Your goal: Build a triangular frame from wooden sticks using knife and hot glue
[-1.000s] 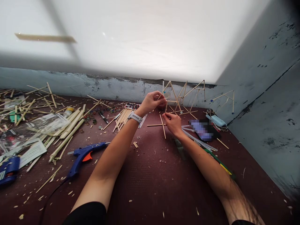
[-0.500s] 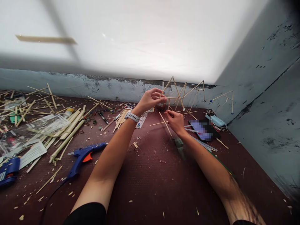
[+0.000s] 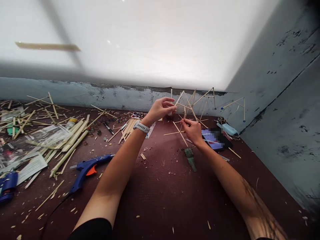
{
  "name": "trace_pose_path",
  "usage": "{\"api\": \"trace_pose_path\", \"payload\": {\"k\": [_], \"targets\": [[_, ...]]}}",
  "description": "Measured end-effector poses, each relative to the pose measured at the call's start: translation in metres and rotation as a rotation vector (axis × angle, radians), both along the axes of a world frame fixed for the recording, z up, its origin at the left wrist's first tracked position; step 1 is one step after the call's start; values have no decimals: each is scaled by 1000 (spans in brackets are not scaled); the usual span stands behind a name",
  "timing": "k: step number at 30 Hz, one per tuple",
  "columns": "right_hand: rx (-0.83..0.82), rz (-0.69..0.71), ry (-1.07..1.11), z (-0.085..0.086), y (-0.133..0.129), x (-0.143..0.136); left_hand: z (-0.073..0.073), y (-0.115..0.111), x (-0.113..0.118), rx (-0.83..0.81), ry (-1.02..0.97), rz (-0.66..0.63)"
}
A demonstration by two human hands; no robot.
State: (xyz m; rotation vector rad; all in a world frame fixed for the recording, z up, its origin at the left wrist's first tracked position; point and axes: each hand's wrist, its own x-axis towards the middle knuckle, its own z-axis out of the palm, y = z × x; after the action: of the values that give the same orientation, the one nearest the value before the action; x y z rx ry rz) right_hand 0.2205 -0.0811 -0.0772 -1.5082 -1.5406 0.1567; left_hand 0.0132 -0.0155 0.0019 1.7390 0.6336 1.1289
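Note:
My left hand [image 3: 162, 109], with a pale watch on its wrist, pinches the left leg of an A-shaped frame of thin wooden sticks [image 3: 180, 98]. Below and to the right, my right hand [image 3: 193, 130] has its fingertips closed on a thin stick that rises from a crossed-stick base [image 3: 179, 132]. The A-frame's lower end is close to my right fingertips; I cannot tell whether the two pieces touch. Behind the hands stands another stick frame [image 3: 210, 93], partly overlapped by the A-frame. A smaller stick frame [image 3: 244, 108] is farther right.
A blue glue gun [image 3: 83, 170] with an orange trigger lies at left, its cord toward me. Split bamboo strips [image 3: 72, 140], plastic bags [image 3: 50, 133] and scraps cover the left side. A phone [image 3: 213, 138] and light-blue device [image 3: 227, 128] lie right. Walls bound the back and right.
The A-frame has tilted and its tip is lower. My right hand has moved a little to the right, and the crossed-stick base has shifted with it. My left hand keeps its pinch.

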Motion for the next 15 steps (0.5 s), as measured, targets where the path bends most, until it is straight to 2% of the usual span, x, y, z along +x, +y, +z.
{"api": "trace_pose_path", "payload": {"k": [5,11,15], "targets": [[-7,38,-15,-2,-8,5,2,-1,-1,-27,49,-45],[-13,69,-15,-2,-17,7,7,1,-9,56,232,-127],[-10,72,-9,-1,-19,7,11,-3,-11,98,274,-142]]}}
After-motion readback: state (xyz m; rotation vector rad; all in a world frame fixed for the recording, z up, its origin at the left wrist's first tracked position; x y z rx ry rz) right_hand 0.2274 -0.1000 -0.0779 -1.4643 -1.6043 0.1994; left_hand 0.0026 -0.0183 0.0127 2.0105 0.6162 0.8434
